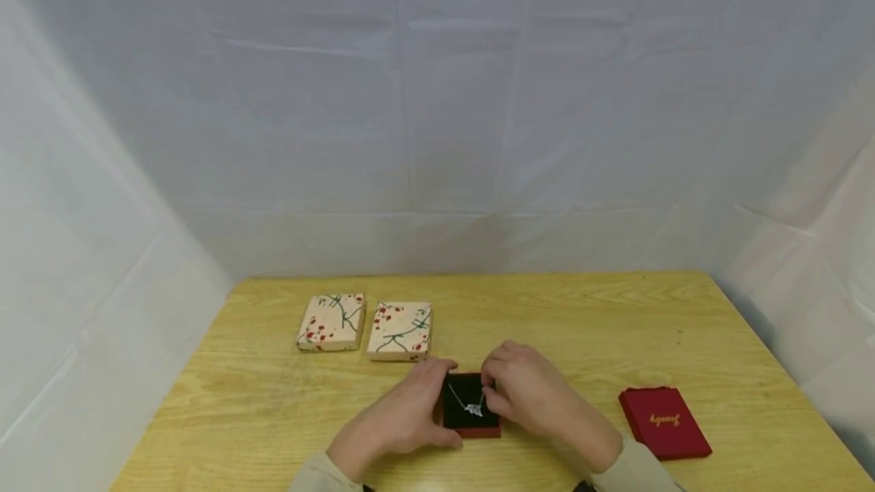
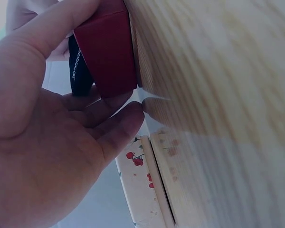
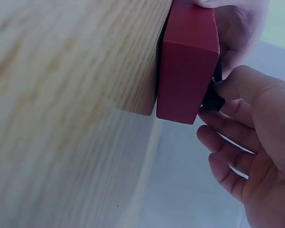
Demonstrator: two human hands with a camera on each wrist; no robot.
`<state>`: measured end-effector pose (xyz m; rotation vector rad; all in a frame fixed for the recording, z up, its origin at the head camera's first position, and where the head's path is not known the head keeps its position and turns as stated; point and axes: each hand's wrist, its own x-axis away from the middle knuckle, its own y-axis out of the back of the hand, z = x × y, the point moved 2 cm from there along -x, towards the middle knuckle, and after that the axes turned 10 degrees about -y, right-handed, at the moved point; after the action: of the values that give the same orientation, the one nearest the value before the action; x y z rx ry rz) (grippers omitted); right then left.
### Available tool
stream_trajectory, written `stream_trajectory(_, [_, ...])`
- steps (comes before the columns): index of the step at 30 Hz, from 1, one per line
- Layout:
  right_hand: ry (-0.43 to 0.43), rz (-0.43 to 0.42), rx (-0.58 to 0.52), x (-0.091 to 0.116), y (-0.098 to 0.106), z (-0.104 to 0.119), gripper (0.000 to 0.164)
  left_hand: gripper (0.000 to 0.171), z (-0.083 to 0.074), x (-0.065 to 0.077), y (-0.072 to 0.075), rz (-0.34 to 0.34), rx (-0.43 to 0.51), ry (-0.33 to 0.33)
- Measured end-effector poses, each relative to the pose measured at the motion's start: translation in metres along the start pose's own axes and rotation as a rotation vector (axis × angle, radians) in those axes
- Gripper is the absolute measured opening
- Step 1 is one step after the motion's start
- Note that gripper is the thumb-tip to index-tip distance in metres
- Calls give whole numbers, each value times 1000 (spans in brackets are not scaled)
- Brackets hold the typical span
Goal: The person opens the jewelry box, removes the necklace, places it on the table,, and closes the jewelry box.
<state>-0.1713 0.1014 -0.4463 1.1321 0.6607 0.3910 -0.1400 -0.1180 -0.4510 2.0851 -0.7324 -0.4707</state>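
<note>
A small red jewelry box (image 1: 478,432) rests on the table, its top off. Inside it a black pad (image 1: 461,387) carries a silver necklace (image 1: 475,409) with a sparkling pendant. My left hand (image 1: 409,410) grips the box from its left side, thumb at the near edge and fingers at the far one. With thumb and fingertips, my right hand (image 1: 532,392) pinches the right edge of the pad. The right wrist view shows that pad edge (image 3: 213,100) standing out above the box wall. Part of the chain is hidden by the right fingers.
A red lid (image 1: 664,431) with gold lettering lies to the right on the wooden table (image 1: 560,310). Two cream boxes with a floral print, one (image 1: 333,321) farther left and one (image 1: 400,330) nearer the hands, sit toward the back. White sheets (image 1: 451,135) enclose the table.
</note>
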Motion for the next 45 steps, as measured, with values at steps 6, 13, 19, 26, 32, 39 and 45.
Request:
stream_trajectory(6, [1, -8, -16, 0, 2, 1, 12, 100, 2, 0, 1, 7, 22, 10])
stream_trajectory(13, [20, -40, -20, 1, 8, 2, 10, 106, 3, 0, 0, -4, 36, 26])
stream_trajectory(19, [42, -91, -39, 1, 13, 2, 13, 114, 2, 1, 0, -26, 43, 34])
stream_trajectory(26, [5, -83, -56, 0, 21, 2, 10, 106, 0, 1, 1, -33, 51, 10])
stream_trajectory(32, [-6, -93, -76, 0, 27, 2, 7, 102, 2, -1, 1, -23, 62, 11])
stream_trajectory(39, [-24, -102, -77, 0, 32, 0, 2, 108, 1, -1, 0, -26, 53, 12])
stream_trajectory(45, [-18, -128, -86, 0, 37, -2, 3, 109, 2, -1, 0, -44, 47, -4])
